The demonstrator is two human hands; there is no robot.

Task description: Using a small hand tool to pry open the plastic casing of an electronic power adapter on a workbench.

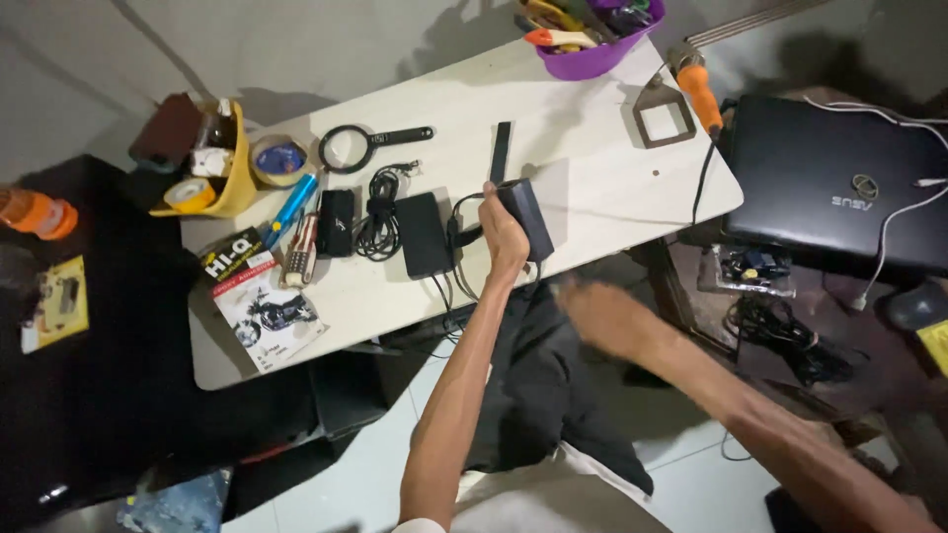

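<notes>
From the head camera, looking straight down: the left hand [504, 237] is up at the near edge of the white table [592, 168], fingers wrapped around a black power adapter [525, 215], lifting it clear of the tabletop. That grip is closed firm around the brick's lower end, thumb side towards the camera, and the adapter's cable [462, 222] trails off to the left and down over the table edge. So the adapter sits right inside the grip, tilted, its upper end poking out above the fingers.

The right hand [592, 301] is lower in the picture, off the table and over the dark cloth on the lap, blurred by movement. Whether its fingers are spread or curled cannot be told; nothing shows in it.

The step in hand looks like picking the adapter up for handling. A next move would likely call for the right hand to come up and meet the brick or its cable while the left keeps it steady.

Just left of the held brick, a second black adapter [423, 235] lies flat, then a coiled black cable [379, 212] and a magnifying glass [348, 148]. A yellow tub [232, 183] stands at the far left, a purple bowl [592, 59] at the top edge, an orange-handled soldering iron [699, 91] at the right, beside a closed black laptop [834, 178].
</notes>
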